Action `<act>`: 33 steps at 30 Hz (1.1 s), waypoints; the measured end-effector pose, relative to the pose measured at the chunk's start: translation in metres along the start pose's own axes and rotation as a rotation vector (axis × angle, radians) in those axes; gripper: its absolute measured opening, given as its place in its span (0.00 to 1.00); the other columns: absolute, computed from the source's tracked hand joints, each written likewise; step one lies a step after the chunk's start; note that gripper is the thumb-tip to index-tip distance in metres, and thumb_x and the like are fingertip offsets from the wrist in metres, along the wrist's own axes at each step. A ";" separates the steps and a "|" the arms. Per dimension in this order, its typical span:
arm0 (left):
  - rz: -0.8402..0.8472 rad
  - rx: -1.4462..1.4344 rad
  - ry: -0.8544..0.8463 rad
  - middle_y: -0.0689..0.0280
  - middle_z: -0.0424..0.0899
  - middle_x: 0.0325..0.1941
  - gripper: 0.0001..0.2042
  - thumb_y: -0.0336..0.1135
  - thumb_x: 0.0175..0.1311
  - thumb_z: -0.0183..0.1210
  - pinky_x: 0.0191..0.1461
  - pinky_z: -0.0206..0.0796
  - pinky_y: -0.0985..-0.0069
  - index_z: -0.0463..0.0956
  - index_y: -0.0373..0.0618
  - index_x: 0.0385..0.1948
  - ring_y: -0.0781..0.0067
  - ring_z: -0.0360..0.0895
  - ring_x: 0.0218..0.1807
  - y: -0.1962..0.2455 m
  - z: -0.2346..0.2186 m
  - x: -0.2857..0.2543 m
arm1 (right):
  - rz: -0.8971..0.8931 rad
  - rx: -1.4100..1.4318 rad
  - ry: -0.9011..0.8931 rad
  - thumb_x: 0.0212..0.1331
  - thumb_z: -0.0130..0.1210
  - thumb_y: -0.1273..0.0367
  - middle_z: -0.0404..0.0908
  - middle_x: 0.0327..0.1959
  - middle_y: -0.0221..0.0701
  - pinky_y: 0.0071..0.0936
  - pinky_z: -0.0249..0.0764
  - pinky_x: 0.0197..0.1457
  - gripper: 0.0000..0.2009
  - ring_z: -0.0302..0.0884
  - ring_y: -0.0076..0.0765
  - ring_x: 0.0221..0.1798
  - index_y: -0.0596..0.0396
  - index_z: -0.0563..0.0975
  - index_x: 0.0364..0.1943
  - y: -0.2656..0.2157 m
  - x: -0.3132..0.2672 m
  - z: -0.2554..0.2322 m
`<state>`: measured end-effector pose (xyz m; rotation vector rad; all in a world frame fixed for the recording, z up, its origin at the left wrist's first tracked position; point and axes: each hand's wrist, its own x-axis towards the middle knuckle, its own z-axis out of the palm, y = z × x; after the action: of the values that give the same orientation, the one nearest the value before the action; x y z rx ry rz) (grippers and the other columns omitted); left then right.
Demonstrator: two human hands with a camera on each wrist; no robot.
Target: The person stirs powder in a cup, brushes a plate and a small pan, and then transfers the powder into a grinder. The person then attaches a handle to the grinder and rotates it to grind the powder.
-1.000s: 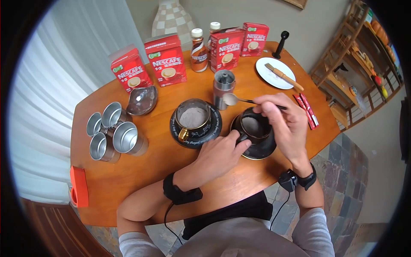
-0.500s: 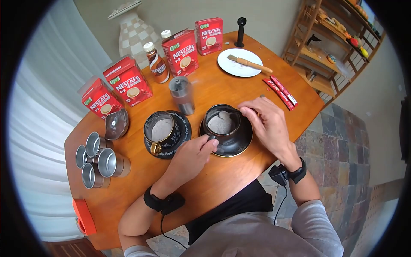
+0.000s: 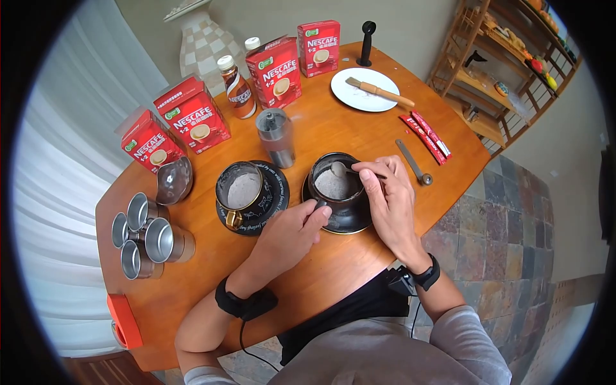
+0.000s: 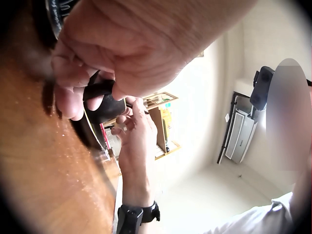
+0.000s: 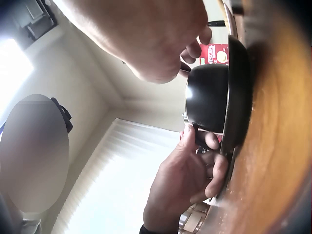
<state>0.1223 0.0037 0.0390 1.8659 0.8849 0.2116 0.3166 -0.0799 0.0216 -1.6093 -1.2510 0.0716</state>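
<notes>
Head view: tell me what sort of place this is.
Probably a dining area, at home or in a café: a wooden table with cups and Nescafé boxes, and a white curtain alongside.

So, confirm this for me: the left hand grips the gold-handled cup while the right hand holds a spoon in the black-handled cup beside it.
Wrong cup for the left hand: the left wrist view shows it gripping the black handle. The right hand does hold a spoon in that black-handled cup, beside the gold-handled cup.
</notes>
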 end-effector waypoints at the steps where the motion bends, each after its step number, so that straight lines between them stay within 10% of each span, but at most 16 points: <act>1: -0.008 0.000 -0.001 0.67 0.79 0.24 0.20 0.46 0.82 0.50 0.29 0.68 0.77 0.78 0.37 0.36 0.78 0.76 0.22 0.001 0.000 0.000 | 0.015 -0.004 -0.004 0.74 0.58 0.66 0.76 0.38 0.37 0.37 0.72 0.50 0.10 0.76 0.42 0.46 0.57 0.86 0.45 0.000 -0.002 0.002; 20: -0.026 0.021 0.071 0.65 0.82 0.27 0.18 0.45 0.81 0.52 0.30 0.69 0.75 0.77 0.36 0.39 0.77 0.77 0.23 -0.010 -0.017 -0.005 | 0.025 0.268 -0.133 0.79 0.53 0.63 0.77 0.54 0.43 0.36 0.71 0.66 0.15 0.75 0.45 0.61 0.60 0.85 0.51 0.004 0.009 0.022; 23: 0.041 -0.046 0.128 0.55 0.83 0.25 0.15 0.44 0.80 0.55 0.36 0.73 0.60 0.75 0.38 0.46 0.49 0.84 0.29 -0.009 -0.014 -0.018 | 0.017 0.265 -0.153 0.78 0.54 0.64 0.77 0.54 0.44 0.37 0.71 0.66 0.14 0.75 0.46 0.62 0.59 0.85 0.51 0.007 0.011 0.024; 33: -0.033 -0.040 0.229 0.58 0.81 0.24 0.11 0.38 0.77 0.62 0.31 0.70 0.69 0.79 0.38 0.46 0.64 0.81 0.25 0.023 -0.048 -0.067 | -0.045 0.171 -0.073 0.72 0.61 0.68 0.79 0.54 0.42 0.38 0.71 0.65 0.09 0.76 0.46 0.61 0.58 0.85 0.49 0.004 0.008 0.023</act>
<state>0.0605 -0.0106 0.0972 1.8125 1.0578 0.4264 0.3094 -0.0578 0.0119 -1.4419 -1.3006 0.2056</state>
